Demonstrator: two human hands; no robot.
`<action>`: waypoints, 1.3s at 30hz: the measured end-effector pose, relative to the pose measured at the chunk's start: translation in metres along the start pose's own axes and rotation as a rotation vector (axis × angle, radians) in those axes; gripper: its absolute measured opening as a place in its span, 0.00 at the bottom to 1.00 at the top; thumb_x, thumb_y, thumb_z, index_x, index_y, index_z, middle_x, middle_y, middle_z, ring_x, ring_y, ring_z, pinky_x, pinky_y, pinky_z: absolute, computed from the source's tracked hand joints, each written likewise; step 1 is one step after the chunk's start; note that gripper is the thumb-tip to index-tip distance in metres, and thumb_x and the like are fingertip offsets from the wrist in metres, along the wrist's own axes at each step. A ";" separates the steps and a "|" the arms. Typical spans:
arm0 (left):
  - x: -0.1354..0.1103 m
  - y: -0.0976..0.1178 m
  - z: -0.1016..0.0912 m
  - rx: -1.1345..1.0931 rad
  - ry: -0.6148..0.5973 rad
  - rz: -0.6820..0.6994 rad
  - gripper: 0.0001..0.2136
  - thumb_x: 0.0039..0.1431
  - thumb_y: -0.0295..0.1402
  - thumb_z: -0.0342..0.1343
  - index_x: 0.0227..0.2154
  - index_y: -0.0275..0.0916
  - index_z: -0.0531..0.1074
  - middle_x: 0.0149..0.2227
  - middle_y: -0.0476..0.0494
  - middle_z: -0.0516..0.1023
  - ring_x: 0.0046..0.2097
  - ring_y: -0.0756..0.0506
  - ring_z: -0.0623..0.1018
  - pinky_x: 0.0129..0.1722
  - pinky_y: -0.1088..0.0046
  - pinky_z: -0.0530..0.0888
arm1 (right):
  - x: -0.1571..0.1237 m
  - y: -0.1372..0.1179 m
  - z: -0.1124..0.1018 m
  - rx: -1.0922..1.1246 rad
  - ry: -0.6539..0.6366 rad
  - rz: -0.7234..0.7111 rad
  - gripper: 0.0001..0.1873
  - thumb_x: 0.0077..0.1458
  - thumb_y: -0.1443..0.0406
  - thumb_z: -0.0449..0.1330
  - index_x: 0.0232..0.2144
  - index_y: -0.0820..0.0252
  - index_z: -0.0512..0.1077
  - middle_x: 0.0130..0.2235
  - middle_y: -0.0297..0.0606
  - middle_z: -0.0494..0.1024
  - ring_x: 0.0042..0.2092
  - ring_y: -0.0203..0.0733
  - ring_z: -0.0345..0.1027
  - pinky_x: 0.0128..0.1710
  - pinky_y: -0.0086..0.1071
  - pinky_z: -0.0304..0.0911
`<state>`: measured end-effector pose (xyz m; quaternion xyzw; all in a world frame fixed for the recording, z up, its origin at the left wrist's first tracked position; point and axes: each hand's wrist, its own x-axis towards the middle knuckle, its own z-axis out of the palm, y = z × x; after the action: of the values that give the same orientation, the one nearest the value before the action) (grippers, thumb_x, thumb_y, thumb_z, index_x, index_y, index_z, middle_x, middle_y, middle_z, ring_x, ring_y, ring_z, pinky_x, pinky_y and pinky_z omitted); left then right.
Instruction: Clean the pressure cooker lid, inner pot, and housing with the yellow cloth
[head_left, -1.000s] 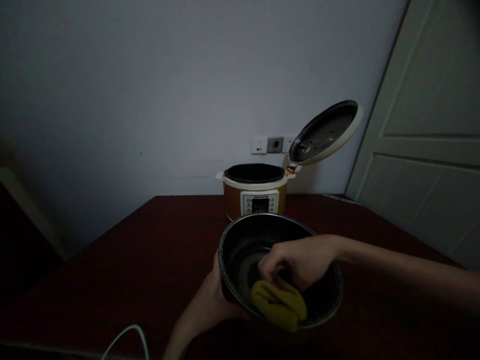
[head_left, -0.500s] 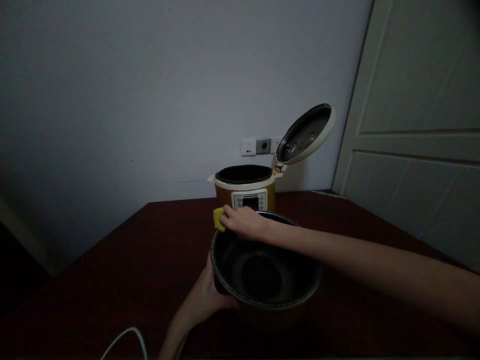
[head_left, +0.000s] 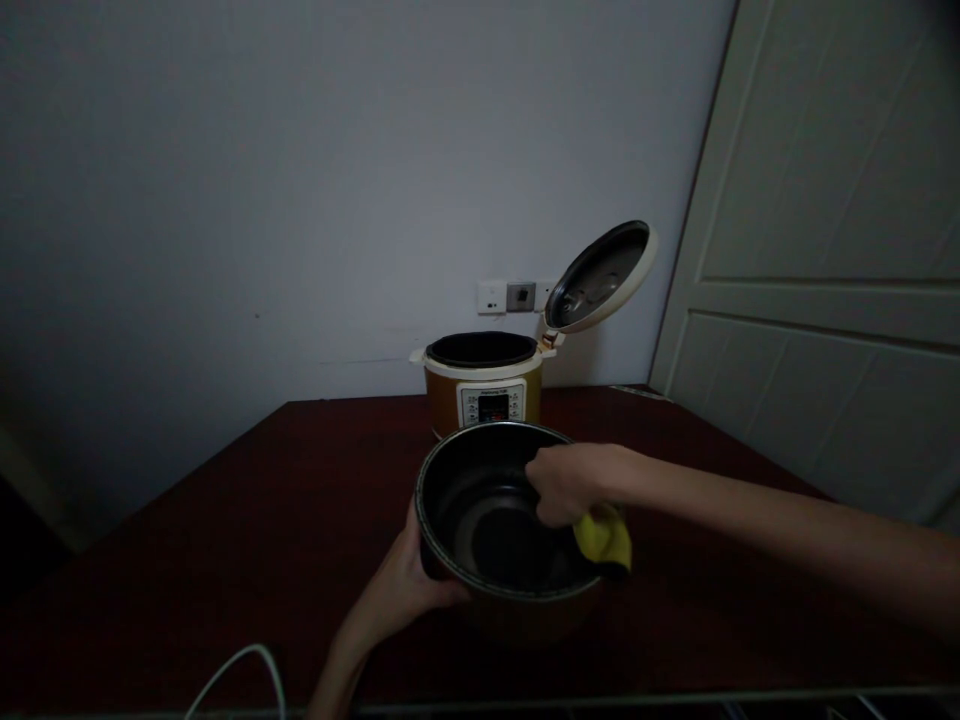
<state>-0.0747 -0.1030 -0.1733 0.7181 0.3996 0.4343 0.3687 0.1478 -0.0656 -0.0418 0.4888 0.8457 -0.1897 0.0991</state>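
A dark inner pot with a pale metal rim is tilted toward me above the table. My left hand grips its left side, thumb along the front and fingers out of sight behind the wall. My right hand is over the right part of the pot's opening, closed on a yellow cloth that lies against the right rim. Behind the pot, a gold and white rice cooker stands with its lid raised to the right.
The dark red table reaches back to the wall. Sockets sit on the wall behind the cooker. A white cable curves at the front left. On the right is a pale panelled door.
My right hand has moved with the yellow cloth from the pot's left back rim to its right rim. My left hand still holds the pot. The view has shifted slightly.
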 end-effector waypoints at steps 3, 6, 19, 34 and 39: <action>0.000 -0.002 0.000 -0.038 -0.005 0.001 0.54 0.36 0.42 0.69 0.63 0.40 0.40 0.57 0.36 0.64 0.59 0.35 0.63 0.58 0.56 0.60 | 0.007 -0.026 0.005 0.072 -0.330 0.008 0.06 0.43 0.69 0.55 0.18 0.66 0.68 0.20 0.38 0.69 0.19 0.39 0.65 0.19 0.34 0.63; 0.000 -0.003 -0.002 -0.015 -0.008 0.006 0.51 0.37 0.41 0.68 0.62 0.40 0.44 0.56 0.37 0.65 0.58 0.35 0.64 0.57 0.57 0.61 | 0.030 -0.042 0.013 0.412 -0.232 -0.216 0.04 0.46 0.70 0.54 0.24 0.64 0.70 0.22 0.32 0.69 0.22 0.33 0.63 0.21 0.28 0.63; -0.001 -0.003 0.000 -0.074 -0.027 -0.007 0.56 0.37 0.47 0.68 0.64 0.40 0.37 0.61 0.33 0.57 0.61 0.35 0.59 0.60 0.56 0.57 | 0.019 0.013 -0.045 0.391 0.854 -0.375 0.11 0.50 0.68 0.56 0.39 0.64 0.69 0.38 0.39 0.73 0.38 0.38 0.66 0.41 0.34 0.61; -0.001 -0.004 -0.001 -0.069 -0.038 0.003 0.55 0.38 0.47 0.67 0.63 0.40 0.37 0.61 0.32 0.56 0.61 0.34 0.59 0.60 0.54 0.57 | -0.011 0.156 0.061 -0.098 0.612 0.247 0.19 0.54 0.67 0.51 0.47 0.57 0.70 0.49 0.44 0.71 0.46 0.47 0.68 0.42 0.37 0.62; -0.001 -0.006 -0.002 -0.016 -0.020 -0.006 0.55 0.38 0.46 0.67 0.64 0.41 0.38 0.61 0.33 0.57 0.62 0.34 0.58 0.60 0.54 0.56 | 0.001 0.138 0.088 -0.031 0.522 0.180 0.18 0.55 0.67 0.51 0.47 0.56 0.71 0.48 0.47 0.71 0.45 0.46 0.70 0.42 0.35 0.63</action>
<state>-0.0780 -0.1012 -0.1779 0.7182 0.3947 0.4293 0.3796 0.2652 -0.0389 -0.1531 0.5927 0.7986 -0.0348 -0.0984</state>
